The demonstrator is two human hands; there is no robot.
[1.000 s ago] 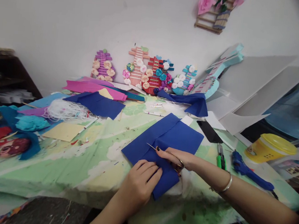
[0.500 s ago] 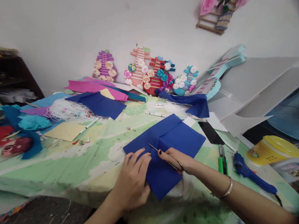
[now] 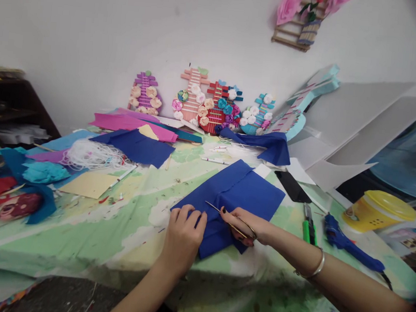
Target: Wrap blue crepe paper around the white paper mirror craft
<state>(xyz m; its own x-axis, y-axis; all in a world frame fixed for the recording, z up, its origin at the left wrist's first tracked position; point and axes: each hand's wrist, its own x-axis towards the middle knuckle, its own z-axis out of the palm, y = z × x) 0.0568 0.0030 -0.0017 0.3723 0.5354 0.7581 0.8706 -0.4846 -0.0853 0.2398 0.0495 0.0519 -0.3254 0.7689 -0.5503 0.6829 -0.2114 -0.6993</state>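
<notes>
Blue paper (image 3: 252, 191) lies on the table in front of me, with a crease or cut line across it and its near part folded. My right hand (image 3: 242, 223) is closed on gold-coloured scissors (image 3: 248, 227), whose blades point left over the paper. To the left, my left hand (image 3: 185, 236) is at the paper's near left edge, fingers curled and gripping it. The fingertips of the left hand are bent under and partly hidden.
On the right lie a black phone (image 3: 292, 186), a green cutter (image 3: 309, 228), a blue glue gun (image 3: 353, 246) and a yellow tub (image 3: 380, 212). White string (image 3: 93, 154) and coloured paper are at left. Decorated guitars (image 3: 216, 103) stand along the wall.
My left hand's spread fingers have curled in on the paper. The paper's near corner has moved up and folded. The scissors have shifted slightly in my right hand.
</notes>
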